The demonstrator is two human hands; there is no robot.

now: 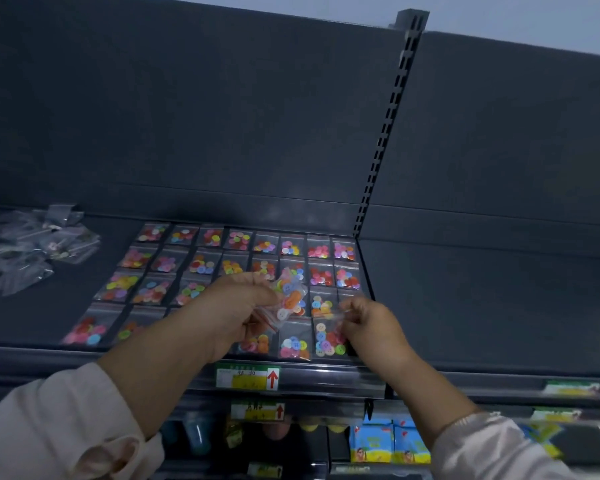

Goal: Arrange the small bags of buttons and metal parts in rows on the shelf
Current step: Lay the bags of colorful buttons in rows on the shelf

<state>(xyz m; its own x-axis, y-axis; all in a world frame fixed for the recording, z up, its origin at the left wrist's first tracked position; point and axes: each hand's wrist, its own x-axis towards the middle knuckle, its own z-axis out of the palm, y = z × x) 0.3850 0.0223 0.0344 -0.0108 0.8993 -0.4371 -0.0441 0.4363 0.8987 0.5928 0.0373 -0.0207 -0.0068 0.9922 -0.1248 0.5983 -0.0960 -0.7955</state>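
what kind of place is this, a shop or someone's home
Most likely a shop: dark display shelving with a slotted upright, price labels on the shelf edges, and packaged goods on the shelf below the rows of button bags.

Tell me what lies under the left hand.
Laid-out button bags on the shelf; the left hand, gripping loose bags, hides several, so that stretch of rows cannot be seen.

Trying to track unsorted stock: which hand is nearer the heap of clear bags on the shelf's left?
Left. The left hand, gripping a bunch of button bags, is over the rows, right of the heap; the right hand pinches a bag farther right, at the rows' end.
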